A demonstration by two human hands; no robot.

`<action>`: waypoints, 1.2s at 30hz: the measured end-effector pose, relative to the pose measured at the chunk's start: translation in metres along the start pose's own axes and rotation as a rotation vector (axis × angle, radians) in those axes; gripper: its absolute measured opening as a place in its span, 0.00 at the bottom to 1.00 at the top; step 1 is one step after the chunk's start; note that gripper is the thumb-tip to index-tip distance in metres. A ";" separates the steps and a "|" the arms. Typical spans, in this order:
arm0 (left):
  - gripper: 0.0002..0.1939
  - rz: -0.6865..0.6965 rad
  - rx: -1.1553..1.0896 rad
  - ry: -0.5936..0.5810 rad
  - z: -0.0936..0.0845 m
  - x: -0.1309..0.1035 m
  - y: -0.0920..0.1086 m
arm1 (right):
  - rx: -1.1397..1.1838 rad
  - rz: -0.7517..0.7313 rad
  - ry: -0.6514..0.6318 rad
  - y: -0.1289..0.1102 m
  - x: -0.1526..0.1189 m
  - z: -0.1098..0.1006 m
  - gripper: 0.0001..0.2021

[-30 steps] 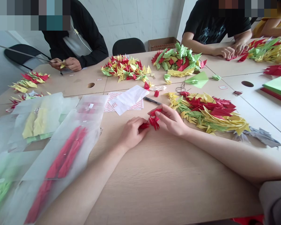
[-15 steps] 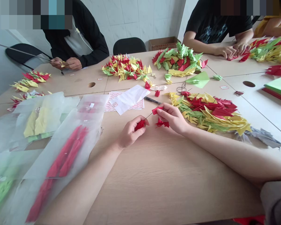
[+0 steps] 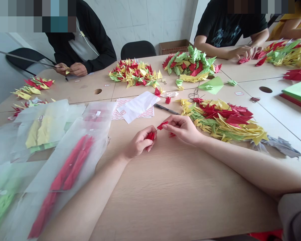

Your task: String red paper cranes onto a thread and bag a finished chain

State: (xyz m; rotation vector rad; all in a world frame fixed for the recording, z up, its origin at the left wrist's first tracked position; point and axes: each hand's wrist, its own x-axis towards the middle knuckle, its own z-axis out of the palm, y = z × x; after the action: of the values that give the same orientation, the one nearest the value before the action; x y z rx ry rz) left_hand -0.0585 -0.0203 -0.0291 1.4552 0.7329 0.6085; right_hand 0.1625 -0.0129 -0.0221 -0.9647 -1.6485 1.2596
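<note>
Closed around a small bunch of red folded-paper pieces (image 3: 151, 136) is my left hand (image 3: 139, 143), just above the table (image 3: 145, 187). A thin dark needle or thread shows between the bunch and my right hand (image 3: 182, 130). That hand pinches one red folded-paper piece (image 3: 162, 125) between thumb and fingers, close to the left fingertips. Behind and below the right fingers, a few red paper pieces (image 3: 172, 134) lie on the table, mostly hidden. A black pen (image 3: 167, 109) lies beyond my hands.
At right is a pile of yellow, red and green paper pieces (image 3: 228, 120). Clear bags (image 3: 72, 147) with folded paper cover the left side. A white sheet (image 3: 139, 105) lies on printed label sheets (image 3: 116, 112). Co-workers' hands (image 3: 71, 68) handle paper across the table.
My right hand has moved left and slightly down, bringing its red paper piece close to the left hand. The gap with the thin dark line has shortened.
</note>
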 end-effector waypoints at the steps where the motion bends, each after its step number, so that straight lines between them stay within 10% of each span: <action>1: 0.04 -0.002 -0.018 0.009 -0.001 0.001 0.000 | -0.006 0.001 -0.001 0.000 0.000 0.000 0.17; 11: 0.21 -0.075 -0.217 -0.033 0.001 0.002 0.003 | 0.026 -0.011 -0.011 -0.001 -0.001 -0.001 0.18; 36: 0.23 -0.117 -0.056 -0.110 0.000 0.001 0.002 | -0.006 -0.021 -0.098 -0.009 0.000 -0.001 0.18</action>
State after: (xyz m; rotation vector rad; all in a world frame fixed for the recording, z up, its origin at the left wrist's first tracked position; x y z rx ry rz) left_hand -0.0577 -0.0191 -0.0270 1.3730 0.7037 0.4526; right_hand 0.1625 -0.0140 -0.0135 -0.8997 -1.7345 1.3070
